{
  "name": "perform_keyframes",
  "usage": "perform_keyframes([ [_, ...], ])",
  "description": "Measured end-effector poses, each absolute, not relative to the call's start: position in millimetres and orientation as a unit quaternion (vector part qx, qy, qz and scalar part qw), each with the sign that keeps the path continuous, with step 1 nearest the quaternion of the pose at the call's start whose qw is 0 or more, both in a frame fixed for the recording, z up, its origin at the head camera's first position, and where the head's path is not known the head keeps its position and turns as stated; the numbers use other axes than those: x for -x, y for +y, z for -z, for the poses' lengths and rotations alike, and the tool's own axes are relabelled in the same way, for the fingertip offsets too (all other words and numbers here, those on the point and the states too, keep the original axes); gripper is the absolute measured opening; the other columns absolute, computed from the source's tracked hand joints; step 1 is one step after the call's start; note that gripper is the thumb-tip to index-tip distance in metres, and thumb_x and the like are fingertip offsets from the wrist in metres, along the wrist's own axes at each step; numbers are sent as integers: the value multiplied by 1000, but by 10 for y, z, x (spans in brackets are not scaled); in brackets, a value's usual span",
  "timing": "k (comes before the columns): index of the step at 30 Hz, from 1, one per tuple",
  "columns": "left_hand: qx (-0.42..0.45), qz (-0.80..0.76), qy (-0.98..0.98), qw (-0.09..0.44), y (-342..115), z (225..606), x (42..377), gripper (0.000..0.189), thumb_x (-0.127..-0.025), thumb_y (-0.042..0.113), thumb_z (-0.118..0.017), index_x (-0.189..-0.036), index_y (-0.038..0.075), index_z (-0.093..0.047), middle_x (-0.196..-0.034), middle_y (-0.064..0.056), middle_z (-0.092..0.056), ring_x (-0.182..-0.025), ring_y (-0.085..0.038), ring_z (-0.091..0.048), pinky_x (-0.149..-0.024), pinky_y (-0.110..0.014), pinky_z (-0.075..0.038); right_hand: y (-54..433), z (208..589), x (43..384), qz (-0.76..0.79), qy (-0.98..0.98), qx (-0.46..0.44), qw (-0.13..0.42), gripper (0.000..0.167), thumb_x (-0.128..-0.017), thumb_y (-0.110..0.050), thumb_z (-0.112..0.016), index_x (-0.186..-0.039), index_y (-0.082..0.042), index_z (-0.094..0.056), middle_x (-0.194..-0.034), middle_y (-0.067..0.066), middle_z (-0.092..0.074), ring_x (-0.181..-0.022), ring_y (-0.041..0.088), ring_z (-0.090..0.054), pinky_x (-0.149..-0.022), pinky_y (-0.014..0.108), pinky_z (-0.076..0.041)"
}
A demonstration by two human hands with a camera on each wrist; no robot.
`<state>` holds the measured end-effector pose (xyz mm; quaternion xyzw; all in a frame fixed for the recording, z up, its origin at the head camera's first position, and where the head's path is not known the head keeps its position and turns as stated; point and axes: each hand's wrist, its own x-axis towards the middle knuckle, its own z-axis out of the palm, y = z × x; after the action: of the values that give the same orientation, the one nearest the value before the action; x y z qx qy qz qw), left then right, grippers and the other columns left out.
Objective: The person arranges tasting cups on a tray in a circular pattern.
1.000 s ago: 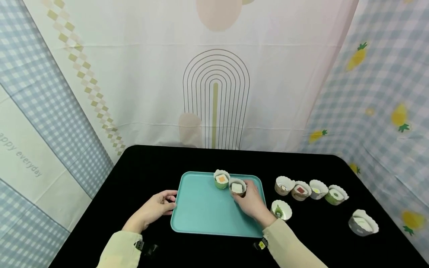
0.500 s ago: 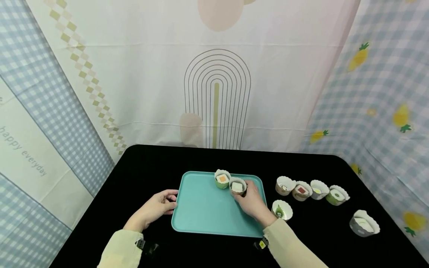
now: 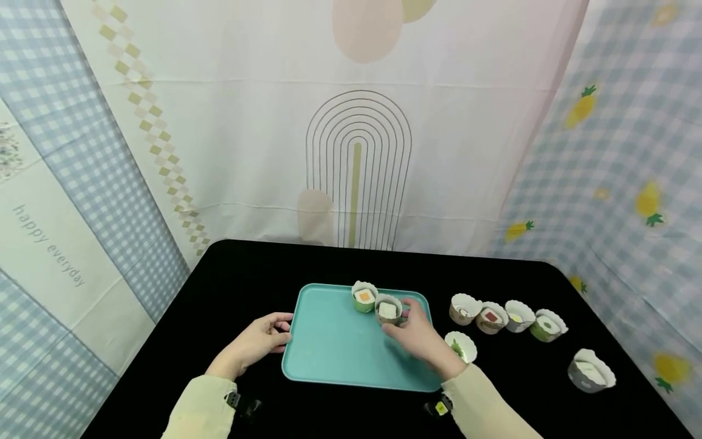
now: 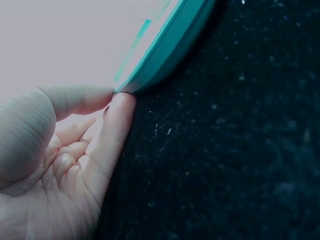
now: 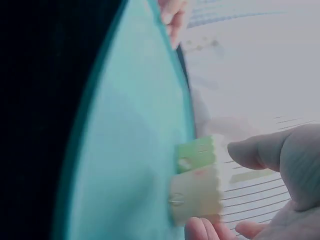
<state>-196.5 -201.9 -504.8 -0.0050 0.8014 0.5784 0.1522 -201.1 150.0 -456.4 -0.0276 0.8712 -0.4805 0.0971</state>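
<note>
A turquoise tray lies on the black table. My left hand pinches its left edge between thumb and fingertip, as the left wrist view shows at the tray rim. Two scalloped paper cups stand side by side at the tray's back. The green cup holds a white piece with an orange square on top; the brownish cup holds a plain whitish piece. My right hand is around the right side of the brownish cup, fingers spread. In the right wrist view, its thumb stands apart from the cup.
Right of the tray, several paper cups stand in a row, from a white-rimmed one to a green one. A cup with a leaf print is near the right forearm. A grey cup sits farther right. Curtains hang behind.
My right hand has loosened its hold on the brownish cup and drawn slightly back to the right. That cup stays beside the green one. The left hand keeps its place; the head view shifts slightly.
</note>
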Motion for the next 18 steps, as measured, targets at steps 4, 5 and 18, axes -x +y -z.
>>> perform_keyframes([
  [4, 6, -580, 800, 154, -2012, 5051, 1969, 48, -101, 8, -67, -148, 5, -56, -115, -11, -57, -92, -23, -60, -87, -40, -63, 1618, 4388, 1933, 470, 878, 26, 89, 83, -101, -23, -70, -162, 2, -20, -151, 33, -40, -129, 44, -53, -94, 55, -54],
  [5, 7, -581, 799, 155, -2014, 5048, 1964, 48, -101, 8, -67, -148, 6, -56, -115, -11, -57, -92, -23, -60, -87, -40, -63, 1662, 4346, 1923, 464, 881, 29, 85, 82, -101, -23, -70, -162, 2, -21, -151, 33, -40, -130, 45, -53, -95, 55, -54],
  [18, -4, -583, 797, 157, -2040, 5034, 1952, 48, -102, 10, -66, -149, 6, -56, -117, -12, -58, -93, -23, -60, -88, -38, -63, 2654, 4239, 1842, 428, 897, 36, 107, 82, -104, -45, -65, -161, 1, -28, -154, 28, -41, -135, 41, -49, -103, 51, -52],
])
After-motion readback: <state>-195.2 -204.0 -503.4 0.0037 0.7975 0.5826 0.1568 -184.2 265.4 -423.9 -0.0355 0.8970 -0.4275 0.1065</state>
